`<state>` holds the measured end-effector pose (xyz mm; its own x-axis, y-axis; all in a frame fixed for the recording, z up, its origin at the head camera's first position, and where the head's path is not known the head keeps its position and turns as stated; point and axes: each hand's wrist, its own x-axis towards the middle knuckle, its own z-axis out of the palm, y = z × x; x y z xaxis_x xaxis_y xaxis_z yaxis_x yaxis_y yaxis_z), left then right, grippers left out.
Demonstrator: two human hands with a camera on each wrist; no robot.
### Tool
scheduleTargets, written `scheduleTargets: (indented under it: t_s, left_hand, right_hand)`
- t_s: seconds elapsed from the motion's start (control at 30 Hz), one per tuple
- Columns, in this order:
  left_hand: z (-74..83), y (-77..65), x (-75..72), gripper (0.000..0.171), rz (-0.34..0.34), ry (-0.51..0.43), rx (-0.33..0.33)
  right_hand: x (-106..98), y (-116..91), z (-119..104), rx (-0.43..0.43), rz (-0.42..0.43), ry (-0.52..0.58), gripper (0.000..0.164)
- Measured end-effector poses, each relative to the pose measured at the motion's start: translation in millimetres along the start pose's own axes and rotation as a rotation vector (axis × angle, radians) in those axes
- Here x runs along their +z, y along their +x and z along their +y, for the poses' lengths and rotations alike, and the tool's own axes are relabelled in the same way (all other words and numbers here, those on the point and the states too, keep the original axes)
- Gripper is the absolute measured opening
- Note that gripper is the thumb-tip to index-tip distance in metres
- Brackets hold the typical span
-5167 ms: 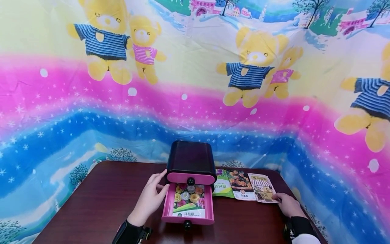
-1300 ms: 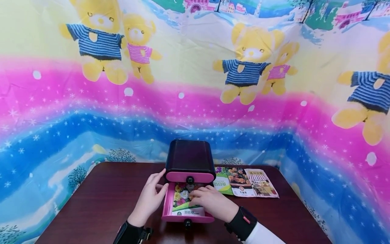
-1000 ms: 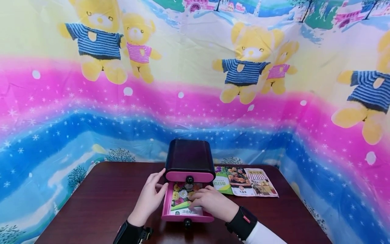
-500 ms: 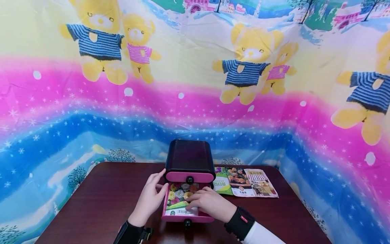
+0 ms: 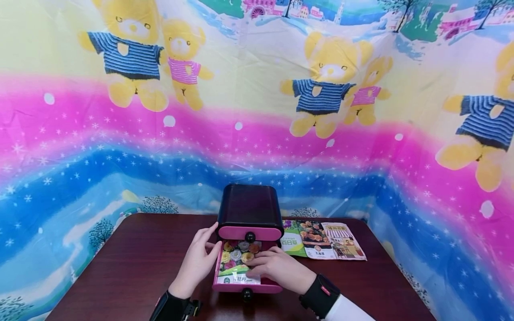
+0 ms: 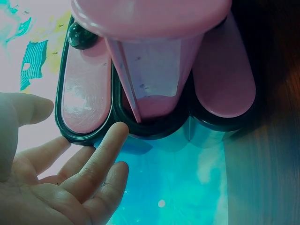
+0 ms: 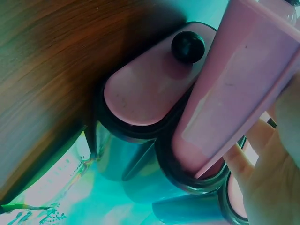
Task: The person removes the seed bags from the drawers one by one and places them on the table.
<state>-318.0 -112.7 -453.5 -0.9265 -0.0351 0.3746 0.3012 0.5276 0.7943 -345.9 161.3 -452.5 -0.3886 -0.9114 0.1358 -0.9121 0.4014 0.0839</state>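
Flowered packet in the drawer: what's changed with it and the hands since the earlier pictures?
The right hand has left the corner of the awning packet on the table and gone to the open drawer, its fingers now on the flowered packet, which has slid toward the drawer's left side. Unchanged: the left hand at the cabinet, and the drawer's opening.

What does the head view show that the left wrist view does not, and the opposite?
Only the head view shows the right hand, the front of the flower packet and three packets beside the cabinet.

Only the left wrist view shows the closed bottom drawer below the open drawer.

Both show the left hand, the open drawer and the closed top drawer with its black knob.
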Motion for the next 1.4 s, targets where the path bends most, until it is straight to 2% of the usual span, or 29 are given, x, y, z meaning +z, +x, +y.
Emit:
scheduleTargets:
  t_s: [0.3,0.47,0.67,0.9,1.17,1.33,1.4]
  left_hand:
    - [1.8,0.2,-0.9,0.057,-0.004,0.001,-0.004]
    - [1.3,0.2,-1.0,0.056,-0.002,0.003,-0.006]
    - [0.9,-0.3,-1.3,0.056,0.001,-0.002,0.006]
    - [0.3,-0.1,-0.5,0.056,0.008,-0.008,0.016]
    - [-0.7,0.4,-0.7,0.057,0.007,-0.012,0.02]
    - [-1.3,0.2,-0.9,0.057,0.003,-0.017,0.019]
    - [-1.1,0.1,-0.8,0.057,0.002,-0.017,0.02]
  right_hand:
    - [3.6,-4.7,1.1,0.036,0.029,0.041,0.042]
    - [1.5,-5.3,-1.7,0.065,0.086,0.014,0.039]
    - [-0.4,-3.9,-4.0,0.08,0.175,-0.042,0.026]
    - [1.5,-7.1,-4.8,0.052,0.329,-0.071,0.019]
    - [-9.3,-13.5,-6.0,0.04,0.495,-0.024,0.029]
    - [-18.2,-18.5,-7.4,0.06,0.61,-0.055,0.013]
    - [-21.7,-20.5,-8.2,0.067,0.649,-0.073,0.021]
